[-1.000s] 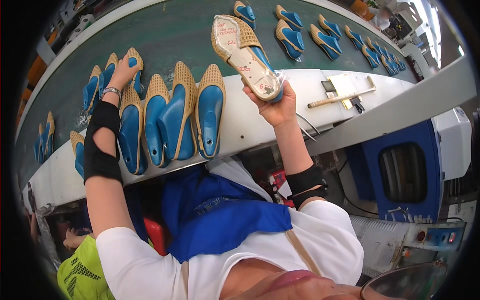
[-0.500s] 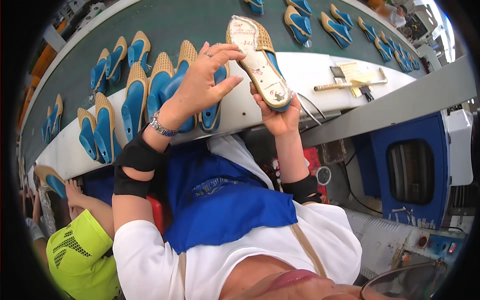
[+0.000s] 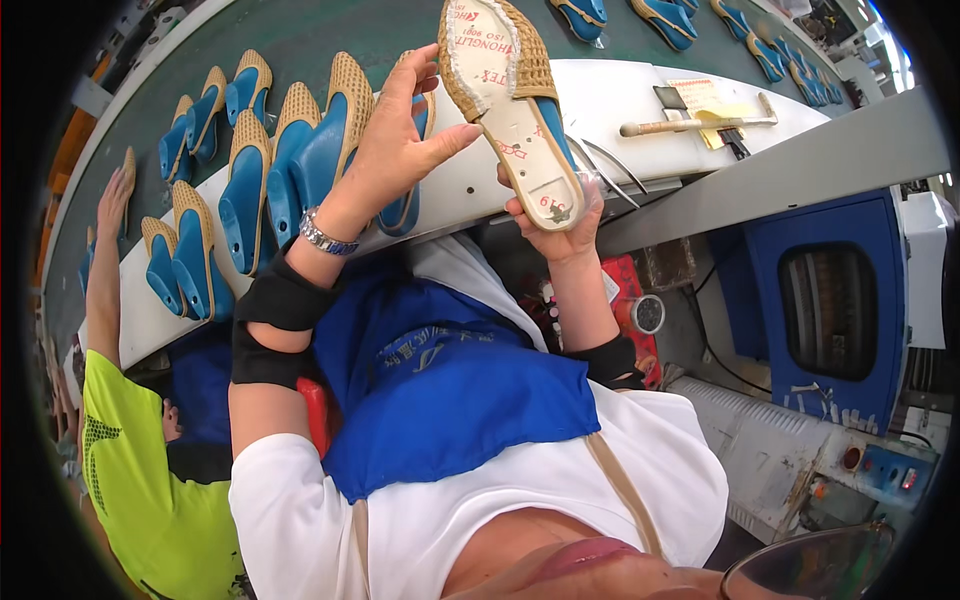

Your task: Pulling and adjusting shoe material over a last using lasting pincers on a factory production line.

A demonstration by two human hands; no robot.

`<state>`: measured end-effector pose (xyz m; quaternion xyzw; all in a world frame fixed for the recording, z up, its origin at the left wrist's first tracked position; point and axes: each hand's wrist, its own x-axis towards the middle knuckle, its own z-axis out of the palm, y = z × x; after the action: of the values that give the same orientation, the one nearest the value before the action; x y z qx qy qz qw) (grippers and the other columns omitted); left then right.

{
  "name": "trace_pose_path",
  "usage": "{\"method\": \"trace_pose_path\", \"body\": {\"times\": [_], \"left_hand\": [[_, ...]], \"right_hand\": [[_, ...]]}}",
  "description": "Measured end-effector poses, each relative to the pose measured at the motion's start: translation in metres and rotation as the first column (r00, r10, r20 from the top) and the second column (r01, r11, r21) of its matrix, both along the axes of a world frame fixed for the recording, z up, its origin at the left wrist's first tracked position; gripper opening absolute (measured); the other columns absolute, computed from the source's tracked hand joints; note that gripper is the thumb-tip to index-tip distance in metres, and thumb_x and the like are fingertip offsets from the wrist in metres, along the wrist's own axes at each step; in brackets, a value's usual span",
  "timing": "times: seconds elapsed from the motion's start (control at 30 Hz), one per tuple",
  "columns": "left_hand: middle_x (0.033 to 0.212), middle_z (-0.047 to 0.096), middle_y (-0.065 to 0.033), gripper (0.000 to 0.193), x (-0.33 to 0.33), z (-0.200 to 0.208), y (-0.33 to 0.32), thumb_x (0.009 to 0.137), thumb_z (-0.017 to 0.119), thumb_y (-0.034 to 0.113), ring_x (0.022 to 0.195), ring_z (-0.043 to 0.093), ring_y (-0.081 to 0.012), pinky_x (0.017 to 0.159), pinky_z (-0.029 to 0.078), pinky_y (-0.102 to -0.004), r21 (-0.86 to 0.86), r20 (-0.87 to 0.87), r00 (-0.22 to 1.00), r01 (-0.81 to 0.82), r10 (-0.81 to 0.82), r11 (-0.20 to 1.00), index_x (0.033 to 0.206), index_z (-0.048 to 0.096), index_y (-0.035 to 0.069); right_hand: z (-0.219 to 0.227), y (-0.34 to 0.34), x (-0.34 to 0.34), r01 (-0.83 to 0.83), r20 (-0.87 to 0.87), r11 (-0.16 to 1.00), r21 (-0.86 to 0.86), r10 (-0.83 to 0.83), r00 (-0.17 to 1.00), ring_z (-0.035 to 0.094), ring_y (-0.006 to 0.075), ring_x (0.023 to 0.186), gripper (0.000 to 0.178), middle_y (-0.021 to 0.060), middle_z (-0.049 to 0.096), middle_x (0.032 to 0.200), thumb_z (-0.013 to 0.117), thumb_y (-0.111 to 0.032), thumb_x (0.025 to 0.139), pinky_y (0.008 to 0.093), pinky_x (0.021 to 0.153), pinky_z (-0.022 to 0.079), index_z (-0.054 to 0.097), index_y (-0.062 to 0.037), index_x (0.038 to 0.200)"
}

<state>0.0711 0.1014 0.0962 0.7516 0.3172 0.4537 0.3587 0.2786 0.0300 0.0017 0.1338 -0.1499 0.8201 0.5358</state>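
Observation:
My right hand (image 3: 562, 238) grips the heel end of a shoe (image 3: 530, 160) above the white bench edge. The shoe has a woven tan upper over a blue last, and its pale underside with red print faces me. My left hand (image 3: 405, 135) is beside the shoe's toe half, fingers stretched and thumb apart; its fingertips are close to the shoe's left edge, and I cannot tell whether they touch. Behind and left of my left hand, several more woven shoes on blue lasts (image 3: 315, 160) lean in a row on the bench.
A hammer (image 3: 695, 126) lies by yellow paper (image 3: 700, 98) on the white bench (image 3: 600, 95). A green surface (image 3: 320, 30) beyond bears more shoes. At left a person in a yellow-green shirt (image 3: 150, 480) reaches toward a shoe. A grey beam (image 3: 770, 185) and blue machine (image 3: 760, 300) stand right.
The shoe has shifted up and a little left in the view, its sole turned more squarely toward me. My left hand has moved slightly up. The neighbouring person's arm now reaches out over the green surface.

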Motion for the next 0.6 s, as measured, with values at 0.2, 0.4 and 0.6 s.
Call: {"method": "trace_pose_path", "body": {"times": [0.2, 0.4, 0.6], "left_hand": [[0.126, 0.044, -0.0162, 0.096, -0.002, -0.012, 0.004, 0.072, 0.08, 0.03, 0.12, 0.042, -0.0265, 0.099, 0.037, -0.0423, -0.074, 0.101, 0.992, 0.082, -0.075, 0.994, 0.142, 0.02, 0.005], [0.125, 0.045, -0.0149, 0.096, -0.003, -0.015, 0.002, 0.071, 0.08, 0.029, 0.119, 0.044, -0.0259, 0.099, 0.038, -0.0417, -0.108, 0.108, 0.989, 0.116, -0.104, 0.987, 0.142, 0.02, 0.004], [0.134, 0.034, -0.0198, 0.108, 0.009, -0.011, -0.019, 0.067, 0.081, 0.036, 0.125, 0.036, -0.031, 0.103, 0.032, -0.0439, 0.049, 0.033, 0.999, -0.013, 0.012, 0.999, 0.143, 0.012, 0.0]], "right_hand": [[0.006, -0.002, 0.001, 0.015, 0.016, 0.999, -0.047, -0.014, 1.0, 0.055, 0.0575, 0.096, 0.073, 0.0369, 0.042, 0.125, 0.046, -0.039, 0.084, 0.0571, 0.073, 0.055, 0.028, 0.008, 0.137], [0.004, -0.005, 0.004, 0.03, 0.078, 0.999, -0.027, -0.028, 0.997, 0.056, 0.0559, 0.094, 0.074, 0.0343, 0.046, 0.123, 0.049, -0.039, 0.082, 0.0567, 0.072, 0.055, 0.03, 0.0085, 0.136], [0.003, -0.006, 0.006, 0.039, 0.111, 0.999, -0.013, -0.037, 0.993, 0.058, 0.0539, 0.093, 0.076, 0.0327, 0.048, 0.123, 0.052, -0.04, 0.08, 0.0543, 0.071, 0.056, 0.032, 0.0084, 0.135]]}}
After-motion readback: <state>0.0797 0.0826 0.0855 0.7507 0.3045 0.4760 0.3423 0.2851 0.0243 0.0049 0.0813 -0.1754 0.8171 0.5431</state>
